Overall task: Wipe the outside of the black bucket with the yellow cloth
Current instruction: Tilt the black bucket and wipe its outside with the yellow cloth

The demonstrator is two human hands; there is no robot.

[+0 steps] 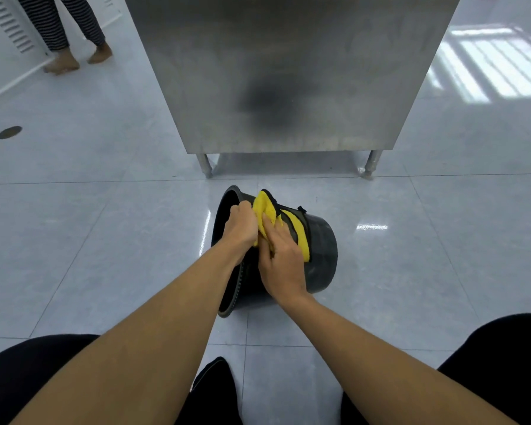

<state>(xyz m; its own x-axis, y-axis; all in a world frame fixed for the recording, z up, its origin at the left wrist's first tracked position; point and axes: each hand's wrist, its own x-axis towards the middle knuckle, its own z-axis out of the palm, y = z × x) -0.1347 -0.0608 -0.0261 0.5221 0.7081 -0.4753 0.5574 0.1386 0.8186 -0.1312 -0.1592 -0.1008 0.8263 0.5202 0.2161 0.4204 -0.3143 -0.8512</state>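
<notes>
The black bucket (322, 256) lies on its side on the tiled floor, its open mouth turned to the left and its base to the right. A yellow cloth (268, 211) with a dark edge is draped over the bucket's upper outer wall. My left hand (241, 227) grips the bucket's rim at the top of the mouth, beside the cloth. My right hand (281, 265) presses flat on the cloth against the bucket's side, fingers pointing up. Part of the bucket's wall is hidden behind both hands.
A stainless steel cabinet (288, 75) on short legs stands just beyond the bucket. Another person's legs (71, 35) are at the far left by a white vented panel. A round floor drain (9, 132) sits at the left. My dark-clothed knees frame the bottom corners.
</notes>
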